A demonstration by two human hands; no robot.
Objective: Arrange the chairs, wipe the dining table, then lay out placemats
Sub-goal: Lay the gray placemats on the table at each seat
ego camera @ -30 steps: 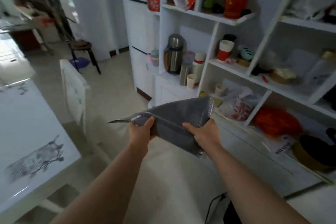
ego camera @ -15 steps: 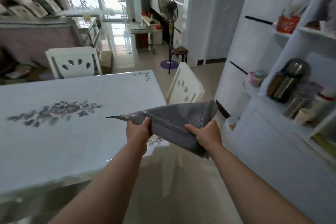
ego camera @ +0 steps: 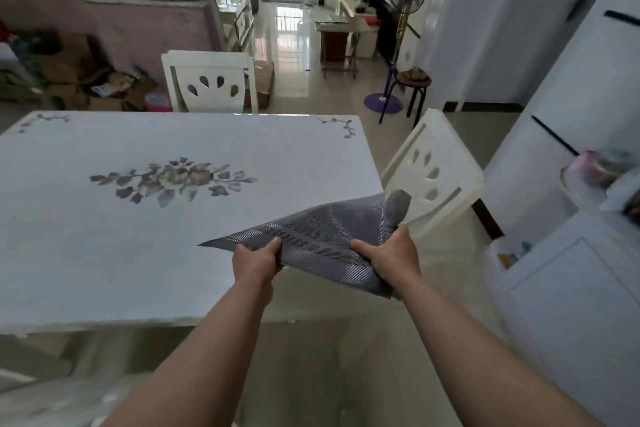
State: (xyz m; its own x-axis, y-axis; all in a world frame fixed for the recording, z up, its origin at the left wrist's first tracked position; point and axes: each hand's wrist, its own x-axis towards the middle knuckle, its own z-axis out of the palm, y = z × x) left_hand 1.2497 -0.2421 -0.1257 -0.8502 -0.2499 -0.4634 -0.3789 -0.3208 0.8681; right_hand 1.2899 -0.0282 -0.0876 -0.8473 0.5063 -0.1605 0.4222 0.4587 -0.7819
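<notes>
My left hand point(ego camera: 254, 262) and right hand point(ego camera: 391, 258) still grasp grey woven placemat point(ego camera: 325, 236) | now lower centre of frame, over white floral dining table point(ego camera: 138, 218) corner, not shelves

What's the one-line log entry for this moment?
left-hand grip: on placemat | right-hand grip: on placemat | placemat: bent, in air over table's near right corner | table: no placemat laid yet

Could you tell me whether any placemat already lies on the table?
No, the left hand and right hand hold the grey placemat up over the table.
</notes>
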